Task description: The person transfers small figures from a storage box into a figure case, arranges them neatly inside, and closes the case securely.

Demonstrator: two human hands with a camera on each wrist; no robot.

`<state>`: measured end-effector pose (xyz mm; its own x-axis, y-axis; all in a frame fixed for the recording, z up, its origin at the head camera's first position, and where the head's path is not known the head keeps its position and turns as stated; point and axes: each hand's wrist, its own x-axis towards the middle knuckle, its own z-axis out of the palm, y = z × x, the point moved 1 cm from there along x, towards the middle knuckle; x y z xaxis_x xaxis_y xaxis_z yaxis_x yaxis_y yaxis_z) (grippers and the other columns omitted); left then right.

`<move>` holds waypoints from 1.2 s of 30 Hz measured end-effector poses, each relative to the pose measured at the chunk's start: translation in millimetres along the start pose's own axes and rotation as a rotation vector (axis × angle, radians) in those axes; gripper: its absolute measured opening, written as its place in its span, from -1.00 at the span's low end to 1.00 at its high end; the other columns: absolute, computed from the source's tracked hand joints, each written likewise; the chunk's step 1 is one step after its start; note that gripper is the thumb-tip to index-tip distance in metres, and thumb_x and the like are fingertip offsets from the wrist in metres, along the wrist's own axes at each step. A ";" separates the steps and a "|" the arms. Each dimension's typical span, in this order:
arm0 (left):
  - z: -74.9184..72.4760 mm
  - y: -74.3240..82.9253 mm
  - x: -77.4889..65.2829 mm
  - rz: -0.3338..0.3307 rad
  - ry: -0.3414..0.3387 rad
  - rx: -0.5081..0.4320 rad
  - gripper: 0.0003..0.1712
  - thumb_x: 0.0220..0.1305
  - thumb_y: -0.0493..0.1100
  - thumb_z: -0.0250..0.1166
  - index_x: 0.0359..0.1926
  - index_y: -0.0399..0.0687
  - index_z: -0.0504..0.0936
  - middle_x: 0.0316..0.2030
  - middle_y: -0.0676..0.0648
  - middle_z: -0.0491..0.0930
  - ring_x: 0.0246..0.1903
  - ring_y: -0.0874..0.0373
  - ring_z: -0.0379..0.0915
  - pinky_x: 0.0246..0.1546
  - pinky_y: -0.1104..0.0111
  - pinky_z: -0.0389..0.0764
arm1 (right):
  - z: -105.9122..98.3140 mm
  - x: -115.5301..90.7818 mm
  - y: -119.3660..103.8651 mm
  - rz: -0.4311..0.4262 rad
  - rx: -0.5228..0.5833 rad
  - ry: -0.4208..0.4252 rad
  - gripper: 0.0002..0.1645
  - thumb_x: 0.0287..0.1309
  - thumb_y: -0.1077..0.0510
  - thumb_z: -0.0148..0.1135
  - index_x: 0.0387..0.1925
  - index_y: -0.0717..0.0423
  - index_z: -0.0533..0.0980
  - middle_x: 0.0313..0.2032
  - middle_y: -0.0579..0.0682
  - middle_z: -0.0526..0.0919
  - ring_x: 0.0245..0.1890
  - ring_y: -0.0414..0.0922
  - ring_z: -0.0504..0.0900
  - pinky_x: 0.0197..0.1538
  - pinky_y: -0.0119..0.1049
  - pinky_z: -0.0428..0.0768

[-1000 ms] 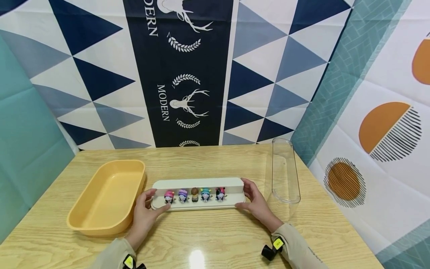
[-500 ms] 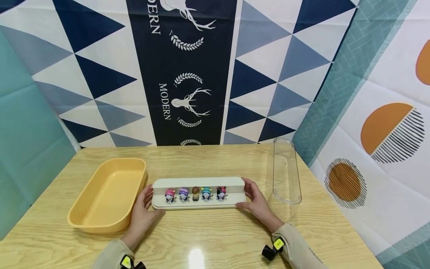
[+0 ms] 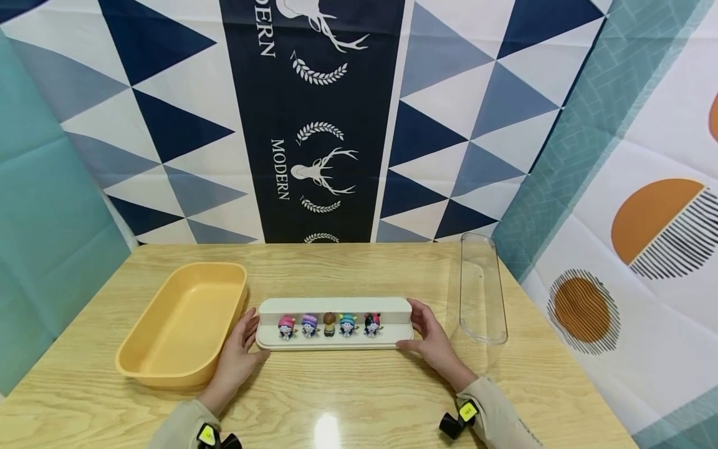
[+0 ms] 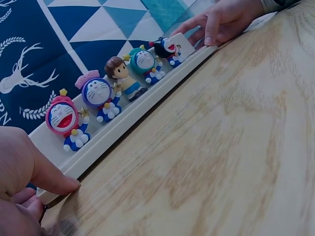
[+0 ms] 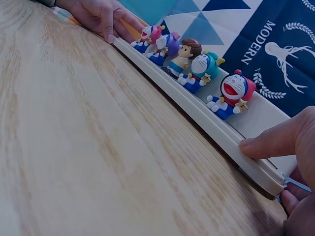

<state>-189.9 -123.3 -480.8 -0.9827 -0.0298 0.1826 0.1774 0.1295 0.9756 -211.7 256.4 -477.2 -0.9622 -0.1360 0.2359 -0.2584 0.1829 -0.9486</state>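
Observation:
A long cream display stand (image 3: 336,305) with a raised back step lies on the table. Along its ledge sit several small cartoon figurines, from a pink-hooded one (image 3: 287,327) to a red-and-black-hooded one (image 3: 373,325), with a brown-haired boy (image 3: 329,324) in the middle. My left hand (image 3: 234,357) holds the stand's left end, its thumb at the front corner in the left wrist view and its fingers partly hidden at the end. On the other end, my right hand (image 3: 437,343) grips the stand, thumb on the front lip (image 5: 221,142) and fingers around the side.
A yellow tray (image 3: 174,379) stands to the left, close beside my left hand. At the right, a clear plastic cover (image 3: 487,341) rests near the table edge. Patterned cloth (image 3: 320,125) hangs behind the wooden table (image 3: 359,274).
My left thumb has slid off the ledge by the pink-hooded figurine, back to the stand's front left corner. The right hand keeps its hold, and the head view has shifted slightly.

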 end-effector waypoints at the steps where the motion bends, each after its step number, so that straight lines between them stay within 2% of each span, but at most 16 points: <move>1: -0.6 0.6 -0.2 0.002 -0.002 0.004 0.05 -0.13 -0.79 0.21 0.44 -0.56 -0.01 0.34 -0.58 0.13 0.37 -0.36 0.04 0.17 0.69 0.22 | 0.5 -0.2 -0.1 0.005 0.004 0.002 0.05 -0.11 0.57 0.44 0.43 0.33 0.16 0.19 0.33 0.41 0.24 0.21 0.37 0.27 -0.24 0.40; 10: -3.5 2.1 -1.3 0.023 -0.006 0.013 0.04 -0.13 -0.78 0.21 0.42 -0.59 -0.01 0.32 -0.61 0.14 0.36 -0.40 0.05 0.12 0.72 0.22 | 4.7 0.0 -1.6 0.010 -0.018 0.003 0.06 -0.10 0.57 0.43 0.43 0.33 0.13 0.23 0.33 0.39 0.26 0.21 0.35 0.33 -0.08 0.34; 15: -2.0 1.5 -1.7 0.028 -0.004 0.004 0.04 -0.13 -0.78 0.23 0.42 -0.58 0.00 0.31 -0.61 0.14 0.35 -0.41 0.05 0.14 0.70 0.24 | 5.4 -3.0 -5.0 -0.027 -0.132 -0.020 0.07 0.06 0.46 0.39 0.47 0.37 -0.04 0.34 0.42 0.20 0.34 0.33 0.22 0.36 0.15 0.21; 19: -0.4 3.1 -2.8 0.044 -0.004 -0.002 0.04 -0.15 -0.78 0.24 0.41 -0.59 0.00 0.30 -0.63 0.15 0.34 -0.42 0.06 0.18 0.66 0.25 | 3.3 -5.4 -14.9 -0.165 -0.303 -0.005 0.06 0.12 0.38 0.38 0.48 0.37 -0.07 0.38 0.43 0.06 0.37 0.37 0.11 0.34 0.26 0.19; 23: -0.5 4.4 -3.0 0.036 0.002 0.005 0.05 -0.15 -0.79 0.24 0.41 -0.58 0.00 0.30 -0.62 0.16 0.34 -0.42 0.07 0.25 0.55 0.26 | -2.1 -8.0 -34.4 -0.377 -0.538 0.054 0.06 0.06 0.30 0.42 0.47 0.32 0.01 0.36 0.39 0.11 0.35 0.34 0.11 0.23 0.36 0.25; 28: -1.8 5.9 -3.1 0.022 0.000 0.021 0.06 -0.13 -0.78 0.24 0.43 -0.55 -0.02 0.31 -0.60 0.15 0.35 -0.41 0.06 0.34 0.28 0.23 | -16.2 -8.9 -58.2 -0.616 -0.837 0.242 -0.01 -0.07 0.23 0.44 0.38 0.38 0.19 0.25 0.48 0.23 0.24 0.42 0.20 0.14 0.37 0.26; 30: -1.6 5.7 -2.7 0.022 -0.005 0.021 0.08 -0.13 -0.78 0.25 0.43 -0.55 -0.03 0.32 -0.60 0.14 0.36 -0.41 0.06 0.34 0.25 0.23 | -24.3 -8.0 -65.5 -0.666 -0.951 0.340 -0.07 -0.13 0.19 0.44 0.31 0.38 0.29 0.20 0.50 0.29 0.18 0.47 0.27 0.09 0.38 0.29; 31: -1.4 5.5 -2.5 0.021 -0.007 0.021 0.08 -0.13 -0.78 0.25 0.44 -0.55 -0.04 0.32 -0.60 0.14 0.36 -0.41 0.06 0.34 0.26 0.24 | -29.0 -7.9 -69.0 -0.671 -1.004 0.383 -0.09 -0.14 0.16 0.44 0.28 0.36 0.32 0.20 0.50 0.31 0.16 0.49 0.28 0.06 0.39 0.31; 33: -1.1 5.3 -2.4 0.022 -0.012 0.018 0.08 -0.13 -0.78 0.25 0.44 -0.55 -0.05 0.32 -0.61 0.13 0.36 -0.41 0.05 0.35 0.26 0.23 | -39.0 -8.7 -74.2 -0.616 -1.078 0.441 -0.11 -0.17 0.11 0.47 0.24 0.32 0.36 0.21 0.50 0.30 0.16 0.54 0.26 0.03 0.43 0.30; 34: -1.0 5.2 -2.4 0.022 -0.012 0.020 0.08 -0.13 -0.78 0.25 0.44 -0.55 -0.05 0.32 -0.61 0.13 0.36 -0.41 0.05 0.35 0.26 0.23 | -44.4 -9.8 -76.0 -0.565 -1.119 0.461 -0.10 -0.19 0.07 0.49 0.23 0.31 0.38 0.22 0.52 0.29 0.18 0.57 0.24 0.00 0.46 0.29; 36: -0.9 4.6 -2.8 0.018 -0.010 0.026 0.07 -0.13 -0.77 0.25 0.43 -0.55 -0.03 0.32 -0.60 0.14 0.36 -0.41 0.06 0.34 0.27 0.23 | -54.8 -13.1 -78.1 -0.388 -1.194 0.456 -0.05 -0.16 -0.04 0.51 0.26 0.27 0.35 0.27 0.55 0.21 0.22 0.63 0.15 -0.01 0.55 0.23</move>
<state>-186.3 -123.6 -476.7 -0.9798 -0.0176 0.1992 0.1941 0.1562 0.9685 -183.7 297.3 -394.6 -0.6919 -0.0803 0.7175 -0.2108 0.9730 -0.0944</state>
